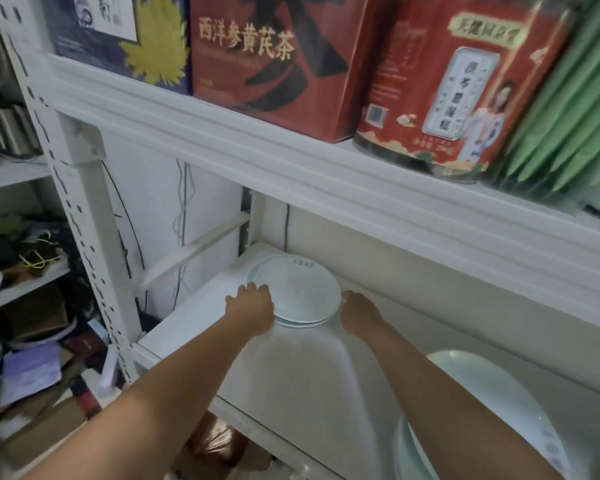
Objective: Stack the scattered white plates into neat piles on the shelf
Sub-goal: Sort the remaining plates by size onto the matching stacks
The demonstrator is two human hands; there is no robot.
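Hands (252,306) (359,315) either side of plates (300,292)

glossy glazed plates (298,289) (matt painted shelf (194,306))

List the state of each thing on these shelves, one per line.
far plate pile, stacked on the shelf, edges uneven
left hand, touching the pile's left rim
right hand, touching the pile's right rim
near plates, piled, partly hidden
red tea box, upright on the upper shelf

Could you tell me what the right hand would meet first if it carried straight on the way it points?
The plate pile: the right hand sits at the pile's right rim, so it comes first, though actual contact is unclear.
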